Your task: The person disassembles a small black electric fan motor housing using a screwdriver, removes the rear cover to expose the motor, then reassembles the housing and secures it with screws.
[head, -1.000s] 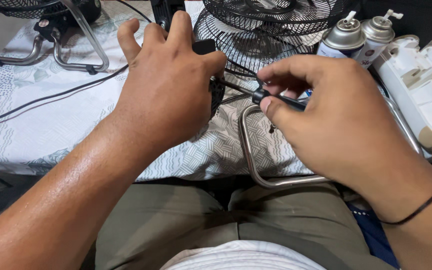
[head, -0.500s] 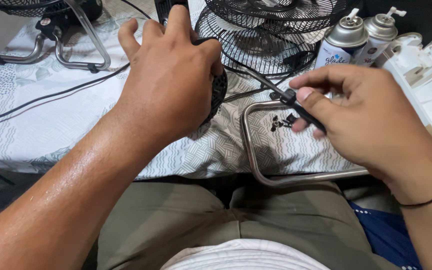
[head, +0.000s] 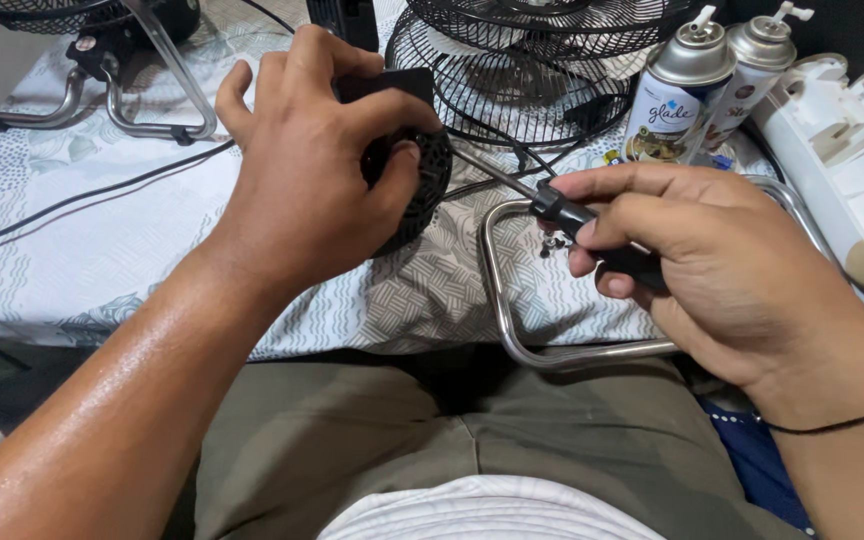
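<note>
1. On patterned cloth (head: 132,250), centre: L hand (head: 302,170) wrapped over black vented motor housing (head: 422,190), fingers curled tight.
2. R hand (head: 712,270) pinches screwdriver (head: 572,215); tip toward housing.
3. Housing prob. rigid plastic, fairly heavy; grip by rim.
4. Driver light, stiff; hold at handle.
5. Nearby: fan grille (head: 512,80), spray cans (head: 692,80).

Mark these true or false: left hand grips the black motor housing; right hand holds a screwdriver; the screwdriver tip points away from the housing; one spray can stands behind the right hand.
1. The left hand grips the black motor housing: true.
2. The right hand holds a screwdriver: true.
3. The tip points away from the housing: false, it points toward it.
4. One spray can stands behind: false, two spray cans stand there.
</note>
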